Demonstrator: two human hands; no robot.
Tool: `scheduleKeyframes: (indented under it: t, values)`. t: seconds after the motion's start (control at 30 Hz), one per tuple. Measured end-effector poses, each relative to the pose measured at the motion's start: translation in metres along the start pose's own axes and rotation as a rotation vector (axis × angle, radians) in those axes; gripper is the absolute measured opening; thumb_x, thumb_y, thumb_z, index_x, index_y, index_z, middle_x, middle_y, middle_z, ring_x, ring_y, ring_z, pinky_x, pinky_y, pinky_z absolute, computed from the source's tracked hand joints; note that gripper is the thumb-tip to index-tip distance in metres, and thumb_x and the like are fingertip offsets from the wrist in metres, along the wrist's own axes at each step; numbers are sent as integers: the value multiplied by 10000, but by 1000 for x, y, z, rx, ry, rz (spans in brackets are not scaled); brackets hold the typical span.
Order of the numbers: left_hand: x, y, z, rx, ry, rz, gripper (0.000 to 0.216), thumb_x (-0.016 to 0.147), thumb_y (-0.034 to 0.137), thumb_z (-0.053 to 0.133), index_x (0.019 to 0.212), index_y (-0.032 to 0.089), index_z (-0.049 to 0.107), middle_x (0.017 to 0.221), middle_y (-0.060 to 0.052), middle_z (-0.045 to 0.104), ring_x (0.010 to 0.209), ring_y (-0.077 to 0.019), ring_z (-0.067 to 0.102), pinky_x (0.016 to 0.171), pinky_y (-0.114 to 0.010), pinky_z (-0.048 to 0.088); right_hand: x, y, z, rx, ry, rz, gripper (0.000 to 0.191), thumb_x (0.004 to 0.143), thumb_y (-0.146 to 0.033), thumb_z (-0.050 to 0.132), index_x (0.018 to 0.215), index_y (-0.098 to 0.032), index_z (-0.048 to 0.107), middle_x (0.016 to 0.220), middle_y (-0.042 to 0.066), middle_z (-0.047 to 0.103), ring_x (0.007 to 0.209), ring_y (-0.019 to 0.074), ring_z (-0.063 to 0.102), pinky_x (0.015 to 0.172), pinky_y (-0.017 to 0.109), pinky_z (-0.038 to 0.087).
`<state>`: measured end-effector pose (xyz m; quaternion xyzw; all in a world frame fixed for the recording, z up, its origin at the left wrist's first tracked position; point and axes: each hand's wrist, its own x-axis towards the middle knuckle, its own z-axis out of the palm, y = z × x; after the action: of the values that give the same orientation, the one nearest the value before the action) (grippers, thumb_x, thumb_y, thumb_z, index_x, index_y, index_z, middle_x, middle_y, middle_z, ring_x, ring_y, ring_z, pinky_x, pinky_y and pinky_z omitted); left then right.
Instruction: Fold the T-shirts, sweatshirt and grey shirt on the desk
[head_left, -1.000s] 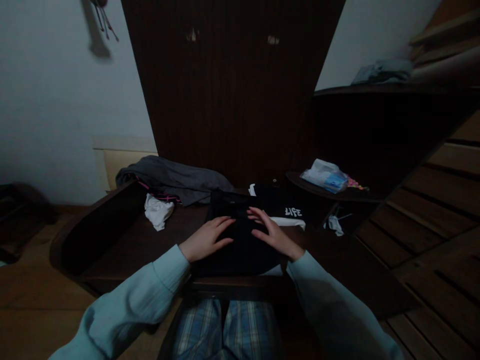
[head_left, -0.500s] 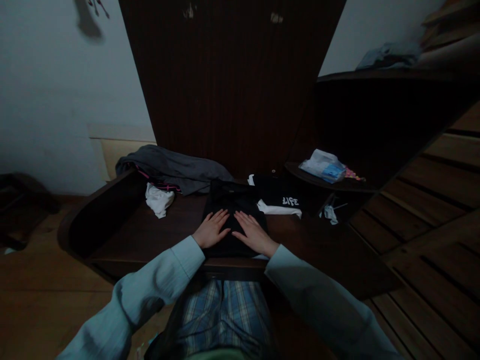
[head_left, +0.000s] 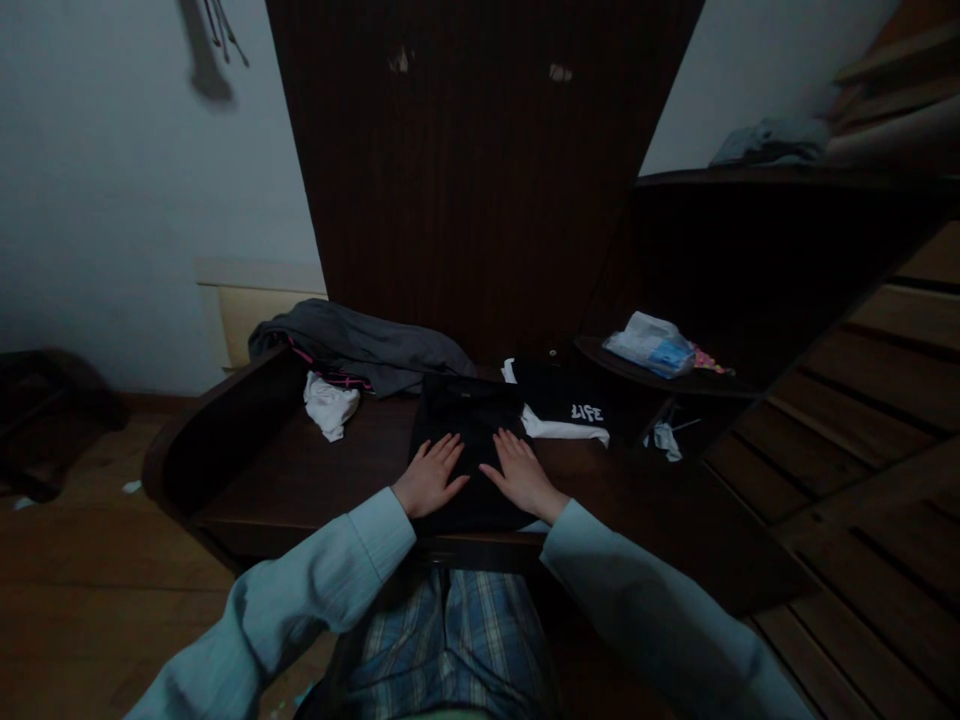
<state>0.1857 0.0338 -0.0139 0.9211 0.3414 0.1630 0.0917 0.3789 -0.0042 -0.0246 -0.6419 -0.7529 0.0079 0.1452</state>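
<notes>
A folded black garment (head_left: 472, 500) lies flat on the dark wooden bench top (head_left: 277, 480), close to its front edge. My left hand (head_left: 431, 477) rests palm down on the garment's left part, fingers stretched out. On its right part lies my right hand (head_left: 523, 477), also flat with the fingers spread. A little white shows under the garment's front right corner. Just behind and to the right is a folded black and white garment (head_left: 562, 395) with white lettering. The room is dim, so the black cloth's folds are hard to make out.
A grey garment (head_left: 367, 345) with pink trim is heaped at the back left, beside a crumpled white cloth (head_left: 330, 405). On a small shelf to the right sits a plastic packet (head_left: 651, 345). The bench has a raised curved side (head_left: 176, 460) at left.
My hands have moved a little apart on the black garment, the right one shifting rightward. The whole view has tilted slightly, so everything sits lower and further right.
</notes>
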Motion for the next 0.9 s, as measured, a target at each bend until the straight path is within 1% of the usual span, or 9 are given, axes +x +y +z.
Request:
scheduleKeyframes:
  t: [0.13,0.23,0.3,0.37,0.43,0.53,0.63,0.77,0.9]
  values:
    - [1,-7,-32,-152,-83,31,445,790,508,414,1068,200,576,1193,-90,560,1121,-227,484,935,-336,351,5,11,-13,76,-79,-80,690,789,-587,373,1255,-80,426,1339,186,376,1261,284,302,1018,432,258]
    - [8,-23,-61,-116,-34,-159,369,821,463,376,873,202,631,902,-73,666,868,-219,603,782,-300,425,22,31,-41,208,-85,-95,572,803,-538,400,1209,-142,480,1257,130,493,1158,237,453,975,377,343]
    - [13,-35,-72,-29,29,-315,320,810,428,408,872,186,607,831,-80,652,797,-234,603,723,-316,434,35,46,-60,205,74,-2,523,796,-475,461,1203,-148,475,1224,123,517,1117,237,487,954,377,362]
    - [19,-44,-72,38,83,-354,277,768,384,487,924,171,573,874,-91,628,837,-247,579,731,-324,433,46,57,-73,139,165,144,569,748,-440,549,1207,-115,460,1186,163,532,1093,277,497,921,397,381]
    - [26,-47,-64,99,154,-311,335,712,341,563,993,160,541,977,-105,590,933,-262,534,793,-335,419,55,59,-74,81,143,210,641,701,-431,608,1215,-86,439,1131,197,556,1055,313,516,879,413,402]
    - [37,-44,-48,159,212,-266,483,680,313,596,1118,149,476,1103,-124,526,1020,-274,478,859,-354,395,61,51,-60,52,117,153,745,674,-407,640,1267,-59,354,1135,217,545,1042,326,520,861,417,409]
    - [47,-39,-37,201,151,-286,448,719,298,549,1132,143,471,1099,-131,533,1011,-271,486,816,-345,419,65,37,-41,39,134,107,811,685,-324,636,1328,-42,229,1225,230,473,1066,313,509,870,387,408]
    - [57,-35,-36,291,74,-323,250,781,264,447,960,133,562,979,-132,588,946,-255,530,725,-312,435,71,30,-35,-8,72,96,579,783,-213,503,1310,-91,299,1181,186,531,1003,270,560,835,344,420]
    - [66,-36,-54,335,42,-350,214,791,220,399,872,138,580,921,-113,616,864,-221,570,675,-282,431,79,34,-56,-90,76,143,383,812,-157,422,1191,-188,471,1068,107,619,927,235,594,780,313,432]
